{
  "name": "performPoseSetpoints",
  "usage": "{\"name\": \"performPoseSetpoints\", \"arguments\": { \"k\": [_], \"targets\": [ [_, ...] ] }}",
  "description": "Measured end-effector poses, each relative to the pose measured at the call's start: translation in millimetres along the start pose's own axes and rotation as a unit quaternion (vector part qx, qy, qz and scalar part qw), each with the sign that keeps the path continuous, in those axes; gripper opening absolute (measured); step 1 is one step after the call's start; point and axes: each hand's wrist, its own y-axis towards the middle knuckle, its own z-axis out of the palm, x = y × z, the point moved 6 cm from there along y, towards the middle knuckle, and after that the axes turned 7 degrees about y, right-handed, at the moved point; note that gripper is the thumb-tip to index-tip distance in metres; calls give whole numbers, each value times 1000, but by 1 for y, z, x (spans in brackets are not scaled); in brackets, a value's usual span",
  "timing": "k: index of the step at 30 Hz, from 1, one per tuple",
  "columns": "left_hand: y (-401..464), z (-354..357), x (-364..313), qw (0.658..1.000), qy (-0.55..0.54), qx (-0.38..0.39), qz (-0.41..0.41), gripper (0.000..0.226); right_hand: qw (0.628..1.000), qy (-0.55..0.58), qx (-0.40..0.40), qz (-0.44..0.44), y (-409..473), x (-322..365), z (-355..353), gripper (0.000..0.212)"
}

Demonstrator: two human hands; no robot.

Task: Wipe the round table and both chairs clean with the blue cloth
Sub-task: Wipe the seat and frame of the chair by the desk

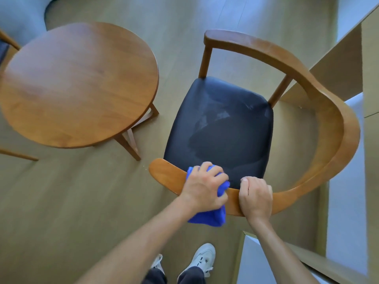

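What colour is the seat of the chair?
The seat is black, seen in the head view.

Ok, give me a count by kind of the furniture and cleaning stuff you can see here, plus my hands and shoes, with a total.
Round table: 1
Chairs: 2, the near chair and a second chair barely in view at the left edge
Blue cloth: 1
Hands: 2, left hand and right hand
White shoes: 2, one and another
Total: 8

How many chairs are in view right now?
2. One chair, with a dark seat, stands right of the round table; the left hand holds the blue cloth on its backrest. A second chair is only partly visible at the left edge.
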Motion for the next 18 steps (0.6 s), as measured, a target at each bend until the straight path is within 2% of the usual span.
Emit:
{"name": "performPoseSetpoints", "arguments": {
  "k": [2, 4, 6, 8, 10, 12, 14, 16, 18],
  "targets": [
    [-13, -26, 62, 999, 2, -28, -43, 31, 999, 37, -13, 4, -2, 2, -2, 37],
    [-27, -47, 122, 990, -2, -38, -136, 41, 999, 38, -17, -3, -2, 4, -3, 36],
    [-39, -55, 145, 976, -10, -48, -214, 46, 999, 35, -16, -8, -2, 6, -3, 36],
    [-38, -52, 130, 974, 20, -82, -212, 39, 999, 44, -19, -12, -3, 9, -4, 39],
    [-27, -44, 102, 982, 56, -92, -158, 30, 997, 66, -23, -16, -3, 10, -5, 43],
    [-14, -27, 61, 991, 67, -79, -85, 24, 994, 102, -24, -19, -3, 9, -7, 45],
    [-6, -2, 11, 997, 35, -34, -64, 23, 988, 153, -28, -8, -3, 5, -9, 47],
    [2, 20, -38, 997, 21, 0, -77, 24, 961, 269, -34, 52, 0, -4, -11, 45],
    [13, 28, -60, 992, -11, -3, -124, 29, 901, 413, -38, 131, 5, -15, -15, 32]
  ]
}}
